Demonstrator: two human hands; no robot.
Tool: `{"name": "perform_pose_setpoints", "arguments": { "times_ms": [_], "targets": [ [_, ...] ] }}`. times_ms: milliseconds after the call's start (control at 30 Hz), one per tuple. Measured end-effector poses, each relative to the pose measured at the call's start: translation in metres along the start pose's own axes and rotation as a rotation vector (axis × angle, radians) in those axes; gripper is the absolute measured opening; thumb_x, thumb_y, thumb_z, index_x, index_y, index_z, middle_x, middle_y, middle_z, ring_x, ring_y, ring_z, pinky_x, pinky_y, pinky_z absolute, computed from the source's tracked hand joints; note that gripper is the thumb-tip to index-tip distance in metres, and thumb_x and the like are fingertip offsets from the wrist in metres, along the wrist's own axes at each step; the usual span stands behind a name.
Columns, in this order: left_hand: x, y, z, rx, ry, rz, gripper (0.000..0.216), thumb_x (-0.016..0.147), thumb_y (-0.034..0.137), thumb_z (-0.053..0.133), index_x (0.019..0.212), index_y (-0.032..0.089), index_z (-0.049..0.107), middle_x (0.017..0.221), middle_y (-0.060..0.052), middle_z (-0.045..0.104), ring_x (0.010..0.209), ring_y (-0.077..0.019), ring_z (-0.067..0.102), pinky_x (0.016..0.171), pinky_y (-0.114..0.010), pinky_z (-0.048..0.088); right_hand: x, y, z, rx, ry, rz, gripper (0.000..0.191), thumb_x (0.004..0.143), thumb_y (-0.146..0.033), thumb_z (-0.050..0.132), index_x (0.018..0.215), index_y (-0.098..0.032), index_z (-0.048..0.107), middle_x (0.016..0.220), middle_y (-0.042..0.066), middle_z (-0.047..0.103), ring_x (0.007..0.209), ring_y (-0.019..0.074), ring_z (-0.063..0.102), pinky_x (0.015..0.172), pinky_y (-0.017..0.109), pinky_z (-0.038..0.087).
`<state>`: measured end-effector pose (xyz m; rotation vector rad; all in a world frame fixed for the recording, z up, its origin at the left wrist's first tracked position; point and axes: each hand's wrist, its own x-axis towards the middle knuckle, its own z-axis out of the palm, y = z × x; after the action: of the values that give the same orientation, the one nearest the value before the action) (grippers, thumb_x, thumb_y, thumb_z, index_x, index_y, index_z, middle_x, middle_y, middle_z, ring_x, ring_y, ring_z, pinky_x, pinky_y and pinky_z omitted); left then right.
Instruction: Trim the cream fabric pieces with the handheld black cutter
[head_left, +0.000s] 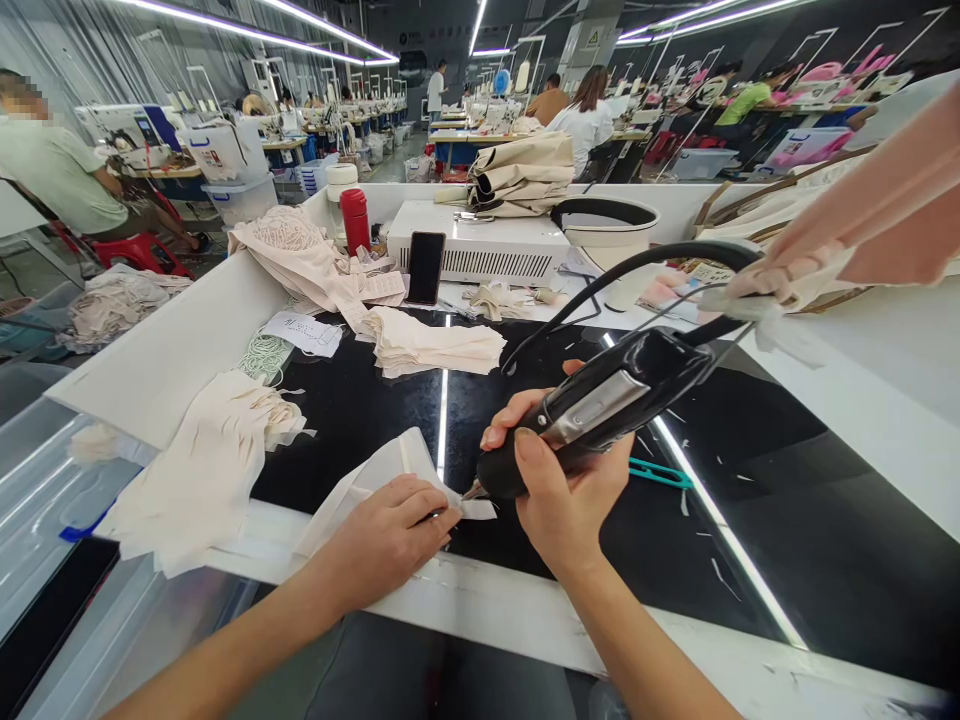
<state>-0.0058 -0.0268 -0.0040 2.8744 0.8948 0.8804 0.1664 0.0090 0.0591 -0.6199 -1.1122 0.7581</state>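
Observation:
My right hand is wrapped around a black corded handheld power cutter with a metal plate on its side. The tool's small metal tip points down and left, at the edge of a pale fabric piece. Closed on that fabric near the tip, my left hand presses it against the black tabletop. A narrow strip of the fabric sticks out just right of my left fingertips. Whether the tip touches the cloth I cannot tell for sure.
Cream fabric stacks lie at the left edge and farther back. Behind them are a phone, a red flask and a white machine box. A teal tool and scraps lie right. Pink cloth hangs near the cord.

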Motion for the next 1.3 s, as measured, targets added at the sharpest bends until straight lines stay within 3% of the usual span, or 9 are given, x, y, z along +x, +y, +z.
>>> {"name": "perform_pose_setpoints", "arguments": {
  "times_ms": [167, 367, 800, 1300],
  "targets": [
    [0.0, -0.001, -0.001, 0.012, -0.008, 0.001, 0.021, 0.107, 0.014, 0.046, 0.12, 0.012, 0.062, 0.103, -0.01, 0.068, 0.097, -0.0215, 0.066, 0.092, -0.04, 0.061, -0.002, -0.004, -0.001, 0.023, -0.005, 0.007, 0.034, 0.087, -0.027, 0.078, 0.111, -0.028, 0.054, 0.082, -0.005, 0.068, 0.059, 0.0115, 0.064, 0.056, 0.027, 0.057],
    [0.0, 0.0, -0.001, 0.017, -0.014, -0.002, 0.02, 0.106, 0.014, 0.046, 0.117, 0.012, 0.063, 0.103, -0.01, 0.068, 0.098, -0.0218, 0.067, 0.093, -0.04, 0.061, -0.009, -0.008, -0.007, 0.058, -0.038, 0.017, 0.05, 0.088, -0.029, 0.08, 0.13, -0.031, 0.055, 0.085, -0.003, 0.068, 0.061, 0.0128, 0.066, 0.054, 0.027, 0.056],
    [-0.001, 0.0, 0.0, -0.008, 0.002, -0.005, 0.02, 0.105, 0.012, 0.048, 0.118, 0.012, 0.063, 0.104, -0.01, 0.068, 0.098, -0.0233, 0.066, 0.089, -0.04, 0.061, -0.011, -0.012, -0.006, 0.032, -0.042, 0.027, 0.043, 0.091, -0.023, 0.074, 0.129, -0.032, 0.054, 0.085, -0.004, 0.068, 0.06, 0.0129, 0.065, 0.054, 0.028, 0.056],
    [0.0, -0.001, -0.001, -0.004, 0.021, 0.008, 0.021, 0.105, 0.011, 0.047, 0.117, 0.011, 0.064, 0.101, -0.01, 0.068, 0.097, -0.022, 0.065, 0.089, -0.037, 0.061, -0.011, -0.014, -0.018, -0.027, 0.032, -0.032, 0.049, 0.087, -0.03, 0.08, 0.129, -0.031, 0.056, 0.082, -0.003, 0.067, 0.059, 0.0146, 0.065, 0.055, 0.031, 0.056]
  ]
}}
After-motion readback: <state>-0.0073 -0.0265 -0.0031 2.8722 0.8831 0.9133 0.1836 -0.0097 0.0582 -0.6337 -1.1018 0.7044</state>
